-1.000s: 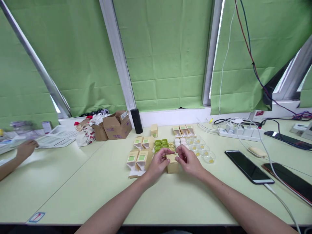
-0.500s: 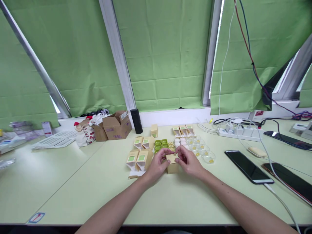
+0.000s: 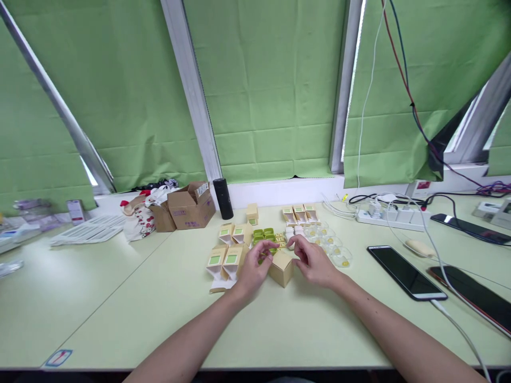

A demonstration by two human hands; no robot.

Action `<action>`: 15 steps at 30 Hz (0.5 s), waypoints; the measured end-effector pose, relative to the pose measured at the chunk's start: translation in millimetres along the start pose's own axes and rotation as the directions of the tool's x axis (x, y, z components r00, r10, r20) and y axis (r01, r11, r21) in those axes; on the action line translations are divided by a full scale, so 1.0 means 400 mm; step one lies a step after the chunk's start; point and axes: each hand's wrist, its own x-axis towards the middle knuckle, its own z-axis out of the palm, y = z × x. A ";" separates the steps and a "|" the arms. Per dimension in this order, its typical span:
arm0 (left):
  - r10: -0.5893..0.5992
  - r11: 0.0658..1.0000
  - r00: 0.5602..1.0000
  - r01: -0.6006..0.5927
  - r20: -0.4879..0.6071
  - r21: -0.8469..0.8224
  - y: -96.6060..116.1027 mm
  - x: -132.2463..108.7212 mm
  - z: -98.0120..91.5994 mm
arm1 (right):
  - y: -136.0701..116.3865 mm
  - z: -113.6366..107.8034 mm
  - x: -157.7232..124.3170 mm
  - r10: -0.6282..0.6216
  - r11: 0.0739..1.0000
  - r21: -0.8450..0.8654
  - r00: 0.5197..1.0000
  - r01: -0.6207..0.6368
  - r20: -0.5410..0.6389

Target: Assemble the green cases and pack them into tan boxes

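A small kraft-paper box (image 3: 281, 269) stands closed on the table between my hands, one corner towards me. My left hand (image 3: 255, 267) curves around its left side, thumb at the box's edge and index finger arched behind. On the right, my right hand (image 3: 313, 261) has bent fingers, with the thumb side at the box's right corner. Open kraft boxes (image 3: 231, 260) with green labels lie beside my left hand. Behind the hands are green square containers (image 3: 264, 234), small yellowish pieces (image 3: 280, 239), white pieces (image 3: 294, 231) and clear plastic cups (image 3: 331, 246) with yellow in them.
More open boxes (image 3: 299, 215) and a small box stack (image 3: 252, 214) stand farther back. A black cylinder (image 3: 223, 199) and cardboard carton (image 3: 192, 206) are at back left. Phones (image 3: 407, 272), cables and a power strip (image 3: 393, 218) occupy the right side.
The small box has turned so that a corner faces me. My fingers have come off its top and moved to its sides; the right hand has shifted slightly right.
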 end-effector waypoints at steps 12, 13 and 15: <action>-0.012 0.999 1.000 0.012 0.000 -0.031 -0.026 0.009 0.000 | -0.023 0.008 -0.019 -0.142 0.983 -0.114 0.990 0.142 0.005; -0.010 1.000 1.000 0.010 -0.001 -0.028 -0.025 0.009 0.000 | -0.024 0.012 -0.020 -0.133 0.983 -0.128 0.991 0.134 0.013; -0.009 1.000 1.000 0.009 -0.007 -0.017 -0.024 0.009 -0.001 | -0.025 0.016 -0.020 -0.109 0.983 -0.146 0.994 0.112 0.029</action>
